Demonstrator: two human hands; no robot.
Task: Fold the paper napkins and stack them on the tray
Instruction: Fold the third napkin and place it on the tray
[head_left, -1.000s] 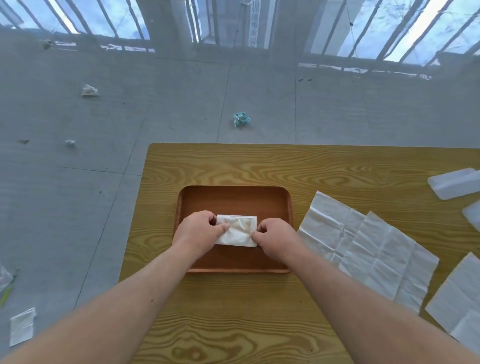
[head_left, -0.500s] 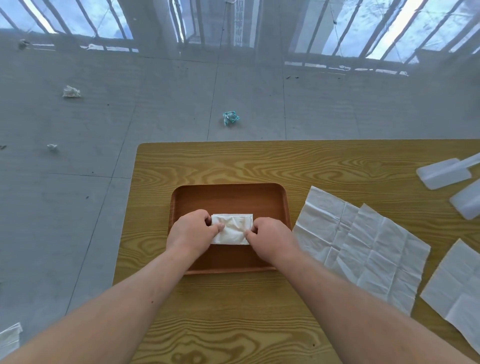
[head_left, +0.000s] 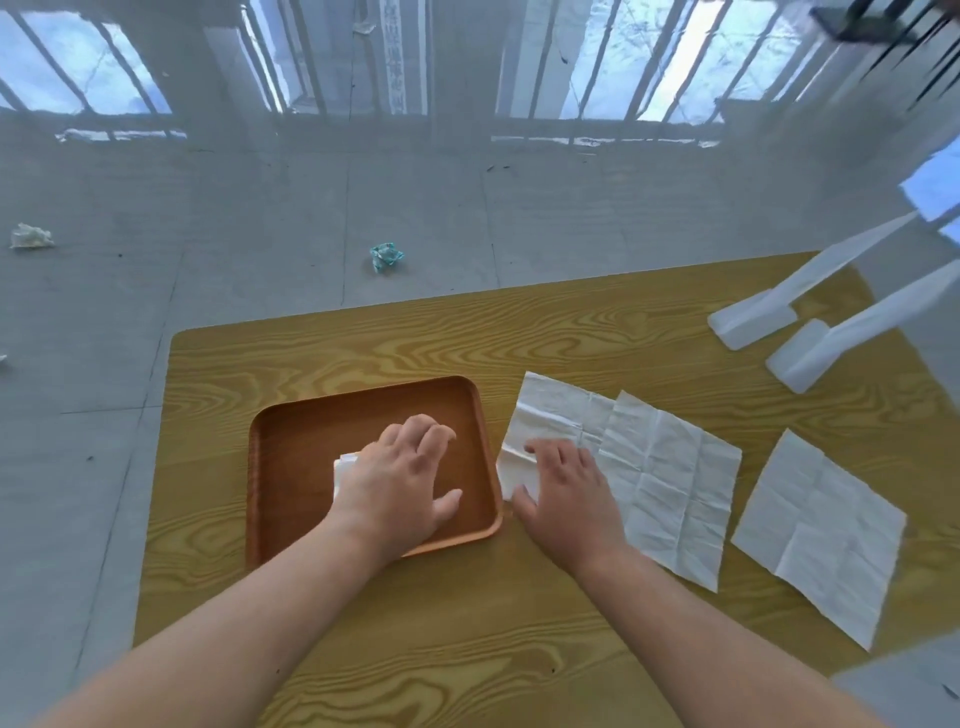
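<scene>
The wooden table (head_left: 519, 649) sits over a grey tiled floor. Your left hand (head_left: 400, 483) lies spread, fingers open, over the folded napkin (head_left: 344, 467) in the brown tray (head_left: 291, 467), apparently pressing rather than gripping it. Your right hand (head_left: 566, 493) rests flat and open on the nearest unfolded napkin (head_left: 550, 410), just beside the tray, overlapped by a second sheet (head_left: 670, 483); another sheet (head_left: 815, 540) lies farther right.
</scene>
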